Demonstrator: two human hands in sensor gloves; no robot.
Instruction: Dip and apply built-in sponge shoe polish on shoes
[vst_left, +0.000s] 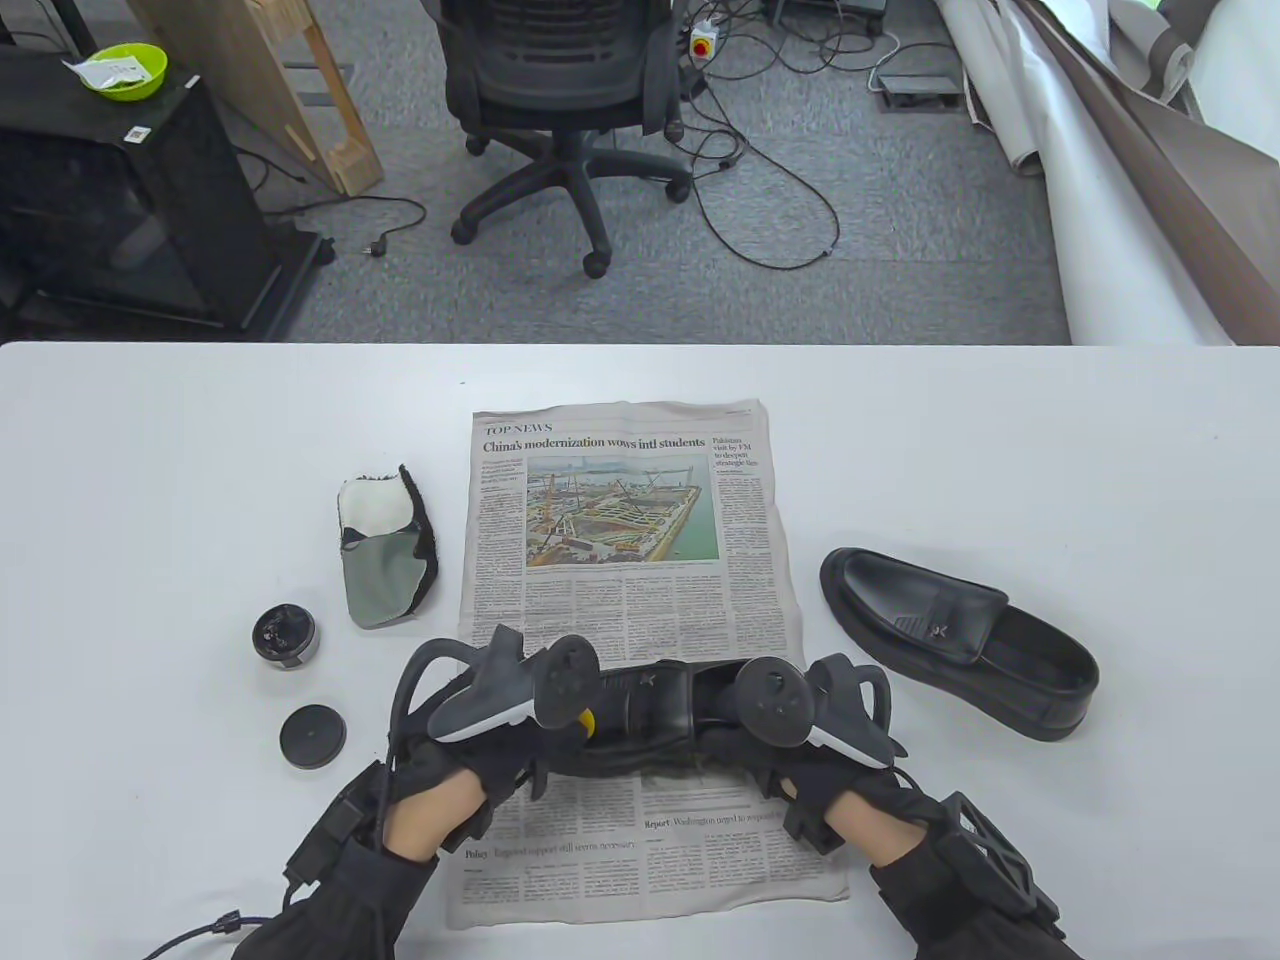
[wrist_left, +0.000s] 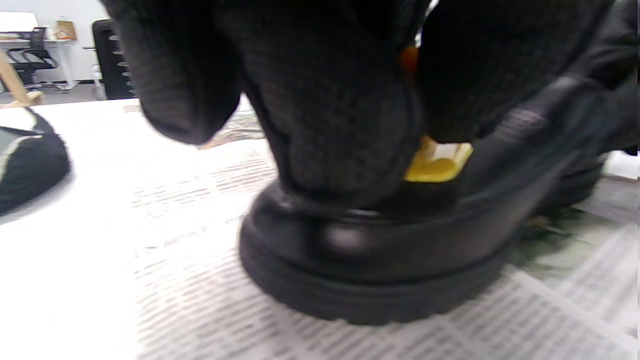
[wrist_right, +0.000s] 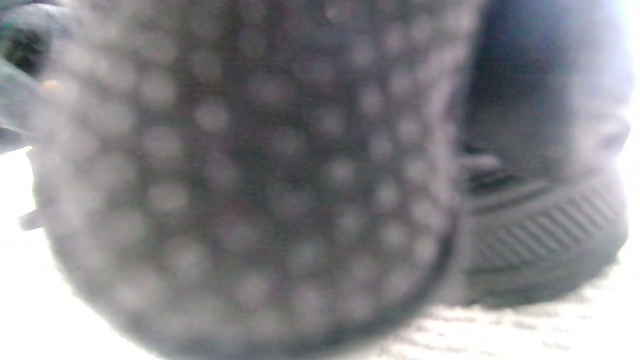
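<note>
Two hands at shoe (vst_left: 650, 715) on newspaper (vst_left: 620, 560), left grip (vst_left: 480, 760) pinching yellow sponge (wrist_left: 437, 162), right grip (vst_left: 800, 760) unclear

Beyond our white table (vst_left: 200, 450) we see grey carpet (vst_left: 900, 250), a black office chair (vst_left: 560, 80), loose cables (vst_left: 780, 190) and a dark cabinet (vst_left: 130, 200).

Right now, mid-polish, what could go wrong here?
1. The open polish tin sits on the bare table, off the newspaper; dips could drip there.
2. The left hand pinches the yellow applicator at the shoe toe; it could slip.
3. The second shoe lies off the paper.
</note>
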